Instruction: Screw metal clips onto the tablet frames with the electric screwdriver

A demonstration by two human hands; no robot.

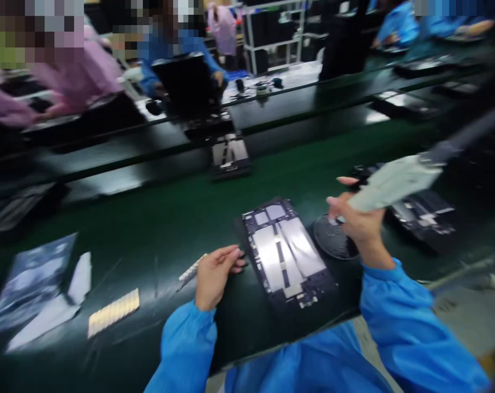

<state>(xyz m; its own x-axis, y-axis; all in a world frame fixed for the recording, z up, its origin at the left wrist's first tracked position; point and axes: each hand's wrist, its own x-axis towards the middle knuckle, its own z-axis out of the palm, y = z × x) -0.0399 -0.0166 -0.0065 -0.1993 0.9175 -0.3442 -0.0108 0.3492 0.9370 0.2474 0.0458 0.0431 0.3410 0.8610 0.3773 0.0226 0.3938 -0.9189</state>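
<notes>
Worktop (165,213), dark green and glossy, spans the view. Clear plastic bag (38,273) lies at far left, any print on it too blurred to read. Opened flat device (288,256) with silvery panels lies between the hands; its small markings are illegible. Pale green nozzle (394,183) slants down over the right hand (364,221), whose grip I cannot tell. Left hand (218,270) is just beside the device's left edge, fingertips narrowly together, contents unclear. Round dark dish (335,237) sits below the right hand. Yellowish ridged strip (114,312) lies farther left.
</notes>
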